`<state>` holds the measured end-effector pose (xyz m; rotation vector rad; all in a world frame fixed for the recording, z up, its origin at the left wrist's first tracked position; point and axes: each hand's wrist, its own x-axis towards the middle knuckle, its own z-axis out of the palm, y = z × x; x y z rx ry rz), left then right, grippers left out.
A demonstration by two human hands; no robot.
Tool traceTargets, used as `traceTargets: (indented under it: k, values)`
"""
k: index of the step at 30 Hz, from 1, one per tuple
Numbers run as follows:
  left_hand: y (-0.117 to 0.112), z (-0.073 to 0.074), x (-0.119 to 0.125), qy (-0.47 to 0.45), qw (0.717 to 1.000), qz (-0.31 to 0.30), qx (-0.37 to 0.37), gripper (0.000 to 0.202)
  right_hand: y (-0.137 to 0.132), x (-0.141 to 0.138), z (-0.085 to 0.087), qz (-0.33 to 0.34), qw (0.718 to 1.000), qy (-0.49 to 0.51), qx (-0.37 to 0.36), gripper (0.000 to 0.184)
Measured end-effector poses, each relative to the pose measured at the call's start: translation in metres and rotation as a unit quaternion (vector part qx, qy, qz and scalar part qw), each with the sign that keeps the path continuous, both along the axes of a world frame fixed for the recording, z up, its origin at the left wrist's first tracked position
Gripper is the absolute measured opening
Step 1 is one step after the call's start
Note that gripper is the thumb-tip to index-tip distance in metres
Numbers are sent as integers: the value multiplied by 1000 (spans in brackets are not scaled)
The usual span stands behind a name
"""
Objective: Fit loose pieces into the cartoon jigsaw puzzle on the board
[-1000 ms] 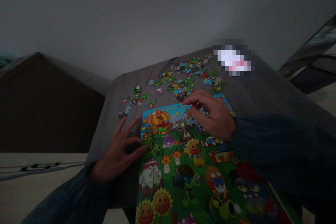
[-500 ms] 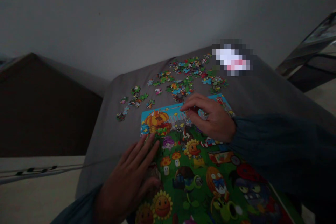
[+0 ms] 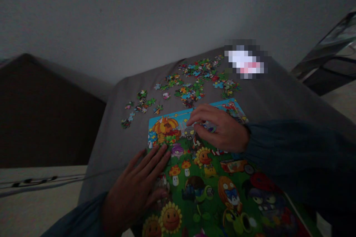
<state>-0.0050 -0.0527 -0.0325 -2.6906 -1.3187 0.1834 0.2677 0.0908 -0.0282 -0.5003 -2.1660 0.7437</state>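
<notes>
Along the near edge of the grey-draped table (image 3: 267, 100), the left hand (image 3: 136, 192) lies spread on a cartoon jigsaw puzzle (image 3: 203, 189); the right hand (image 3: 219, 131) curls near its top edge, any pinch too dark to tell.

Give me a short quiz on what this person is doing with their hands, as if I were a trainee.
1. Which lies flat with its fingers spread on the puzzle picture: the left hand or the right hand?
2. True or false: the loose puzzle pieces lie on the grey cloth, beyond the picture.
3. What kind of smiling flower appears near the bottom of the picture?

Key: 1. The left hand. 2. True. 3. A sunflower.
</notes>
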Motion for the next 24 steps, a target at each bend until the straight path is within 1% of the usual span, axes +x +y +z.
traceTargets:
  k: [2,4,5,7,13,16,18,20,22,24]
  values:
    - [0,1,0,8,1000,-7,8,84,-4,1,-1,81,992,-72,56,22]
    - [-2,2,1,15,1000,-6,11,83,-9,2,-3,156,971,-154,92,29]
    - [-3,2,1,18,1000,-5,12,82,-12,2,-4,182,960,-187,101,32]
    - [-5,4,3,21,1000,-3,11,81,-16,4,-5,209,944,-229,113,35]
    - [-7,7,5,4,1000,1,2,81,-19,5,-3,219,934,-243,143,40]
    - [-2,7,3,-23,1000,12,-15,74,-19,5,-1,217,933,-245,150,40]
    - [2,5,2,-49,998,35,-9,68,-19,5,-2,215,935,-240,151,39]
    - [6,2,3,-63,995,71,19,66,-20,5,-3,214,936,-236,148,38]
    - [9,-3,5,-67,992,95,43,69,-20,5,-5,213,937,-236,144,36]
    - [11,-7,6,-61,993,99,30,73,-19,5,-6,214,936,-239,142,35]
